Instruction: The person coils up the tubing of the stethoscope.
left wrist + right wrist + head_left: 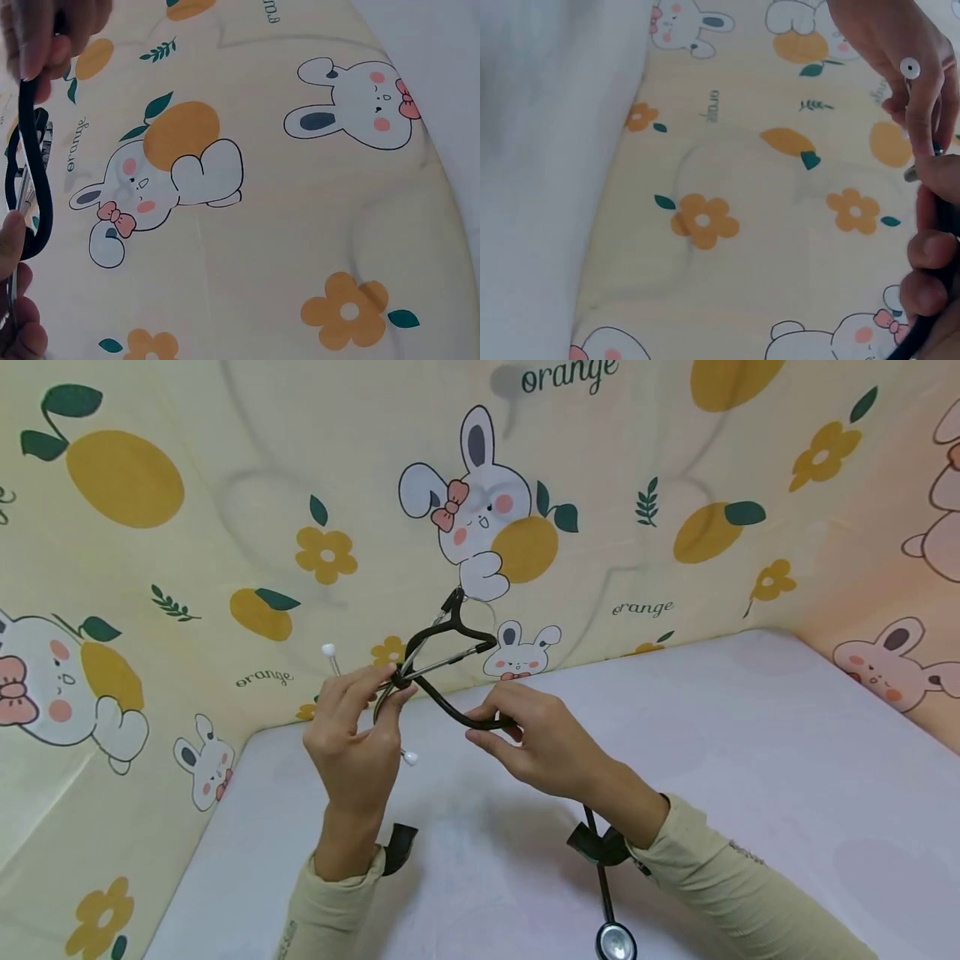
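A stethoscope with black tubing (442, 703) is held up in front of me. My left hand (356, 735) pinches it between thumb and fingers where the tubing crosses the metal ear tubes. One white ear tip (328, 650) sticks out above that hand, another white tip (409, 758) below it. To the right, my right hand (551, 743) pinches the tubing farther along. From there the tube hangs down past the right wrist to the round metal chest piece (617, 941). In the left wrist view a bend of black tubing (41, 180) runs between both hands.
A white-covered tabletop (487, 860) spreads beneath the hands. Behind it and at the sides stands a cream cloth backdrop (420, 410) printed with rabbits, oranges and flowers. Black straps (400, 849) sit at both wrists, by the beige sleeves (330, 910).
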`<action>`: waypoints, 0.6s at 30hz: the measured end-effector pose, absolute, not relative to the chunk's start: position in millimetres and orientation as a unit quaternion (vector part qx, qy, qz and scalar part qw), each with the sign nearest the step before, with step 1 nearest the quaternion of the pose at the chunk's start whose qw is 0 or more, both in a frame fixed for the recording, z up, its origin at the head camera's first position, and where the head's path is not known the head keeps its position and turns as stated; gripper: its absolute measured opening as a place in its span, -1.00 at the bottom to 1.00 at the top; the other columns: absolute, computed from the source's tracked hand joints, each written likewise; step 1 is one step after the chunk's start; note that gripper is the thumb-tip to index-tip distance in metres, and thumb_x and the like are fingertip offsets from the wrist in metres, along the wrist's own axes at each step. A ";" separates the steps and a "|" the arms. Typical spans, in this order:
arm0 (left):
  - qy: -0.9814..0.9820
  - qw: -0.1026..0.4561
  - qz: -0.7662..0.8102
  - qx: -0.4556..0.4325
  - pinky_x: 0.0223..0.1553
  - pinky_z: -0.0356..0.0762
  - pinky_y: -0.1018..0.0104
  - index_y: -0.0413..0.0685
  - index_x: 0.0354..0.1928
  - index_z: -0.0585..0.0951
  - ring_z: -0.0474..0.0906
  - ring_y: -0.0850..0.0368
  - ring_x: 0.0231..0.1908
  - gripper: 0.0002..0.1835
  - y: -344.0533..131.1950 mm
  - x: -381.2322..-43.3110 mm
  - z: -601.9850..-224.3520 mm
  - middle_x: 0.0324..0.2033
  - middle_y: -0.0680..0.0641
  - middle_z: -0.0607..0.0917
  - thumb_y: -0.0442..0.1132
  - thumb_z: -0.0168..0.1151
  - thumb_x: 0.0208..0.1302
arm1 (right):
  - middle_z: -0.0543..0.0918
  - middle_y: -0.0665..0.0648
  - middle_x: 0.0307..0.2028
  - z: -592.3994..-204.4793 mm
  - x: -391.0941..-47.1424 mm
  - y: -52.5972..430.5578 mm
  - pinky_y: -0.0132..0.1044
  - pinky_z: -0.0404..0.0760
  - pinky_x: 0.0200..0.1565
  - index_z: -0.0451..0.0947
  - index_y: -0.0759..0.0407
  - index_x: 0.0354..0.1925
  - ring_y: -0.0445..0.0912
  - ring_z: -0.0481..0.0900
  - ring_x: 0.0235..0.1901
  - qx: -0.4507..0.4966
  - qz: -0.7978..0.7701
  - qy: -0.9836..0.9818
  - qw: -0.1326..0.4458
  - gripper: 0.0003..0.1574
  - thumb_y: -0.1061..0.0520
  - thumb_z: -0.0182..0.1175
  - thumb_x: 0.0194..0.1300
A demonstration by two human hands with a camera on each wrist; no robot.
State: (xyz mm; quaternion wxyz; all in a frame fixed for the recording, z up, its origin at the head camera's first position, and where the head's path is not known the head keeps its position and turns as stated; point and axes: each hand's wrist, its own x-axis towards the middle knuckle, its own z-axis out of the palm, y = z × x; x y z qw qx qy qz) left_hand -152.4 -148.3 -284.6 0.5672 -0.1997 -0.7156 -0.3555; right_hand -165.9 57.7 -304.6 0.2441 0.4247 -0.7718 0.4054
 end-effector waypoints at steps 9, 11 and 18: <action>-0.736 0.561 -0.309 -0.217 -0.07 0.54 0.54 -0.33 -0.18 0.75 0.65 -0.08 -0.21 -0.72 -141.9 -155.4 -292.5 -0.21 -0.20 0.79 -0.41 0.52 0.02 | 0.65 -0.08 -0.38 -306.2 -163.4 57.4 -0.47 0.37 -0.45 0.65 0.08 -0.25 -0.29 0.40 -0.47 0.428 0.390 -0.768 0.274 -0.79 0.13 0.48 0.14; -0.739 0.563 -0.296 -0.225 -0.11 0.56 0.49 -0.33 -0.19 0.75 0.65 -0.08 -0.21 -0.75 -140.1 -156.5 -294.6 -0.22 -0.20 0.78 -0.42 0.51 0.03 | 0.66 -0.07 -0.37 -307.0 -162.7 56.7 -0.49 0.37 -0.46 0.66 0.08 -0.27 -0.30 0.43 -0.47 0.433 0.387 -0.766 0.276 -0.80 0.14 0.48 0.13; -0.743 0.571 -0.254 -0.239 -0.28 0.59 0.30 -0.33 -0.24 0.76 0.61 -0.06 -0.28 -0.81 -135.9 -157.7 -301.1 -0.23 -0.19 0.77 -0.44 0.48 0.06 | 0.68 -0.06 -0.36 -307.1 -161.6 55.2 -0.53 0.39 -0.47 0.68 0.09 -0.29 -0.31 0.47 -0.49 0.443 0.382 -0.757 0.290 -0.83 0.16 0.47 0.13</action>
